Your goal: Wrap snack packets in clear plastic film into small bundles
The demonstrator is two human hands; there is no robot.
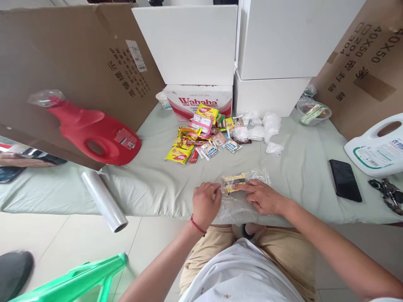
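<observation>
Two bare hands work near the front edge of a tabletop (163, 188) draped in pale green cloth. A small yellow packet (233, 179) lies on a crinkled sheet of transparent film (234, 207), which reaches almost to that edge. The right hand (264, 196) is loosely open, its index finger stretched onto the packet and the other fingers bent. The left hand (206, 204) is curled beside the film's left side; whether it pinches the film, I cannot tell.

Behind the film, across a strip of cloth, sit a heap of colourful snacks (206, 134) and some film-wrapped bundles (258, 129), backed by white boxes (273, 40). Cardboard panels (78, 46) wall both sides. Rightward, a wide stretch of cloth separates the film from a black phone (345, 180). Leftward, more cloth runs to a roll of film (103, 201), its near end jutting past the front edge.
</observation>
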